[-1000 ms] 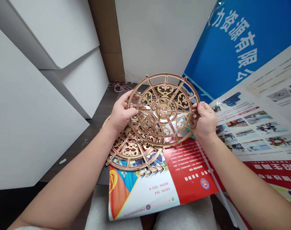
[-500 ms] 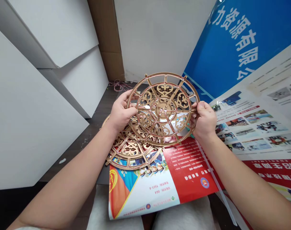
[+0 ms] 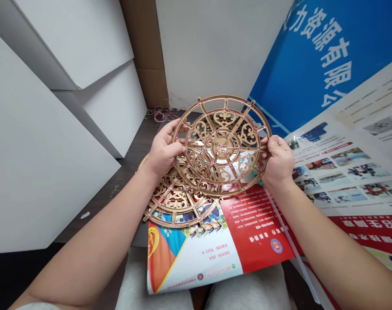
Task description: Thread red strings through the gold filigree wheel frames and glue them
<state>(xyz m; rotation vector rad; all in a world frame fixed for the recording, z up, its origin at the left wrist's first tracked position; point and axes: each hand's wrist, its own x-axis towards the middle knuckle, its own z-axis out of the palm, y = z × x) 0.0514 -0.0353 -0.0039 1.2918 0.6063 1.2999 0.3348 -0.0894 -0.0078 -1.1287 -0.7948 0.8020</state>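
Head view: two hands — left hand (image 3: 165, 148), right hand (image 3: 278, 160) — grip one round, gold openwork frame (image 3: 224, 144) above similar gold frames (image 3: 178, 202).

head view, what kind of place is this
Perhaps a cramped workshop or storeroom corner: big white boxes line one side, printed posters the other, and loose thin wire lies on the dark tabletop behind the gold openwork discs.
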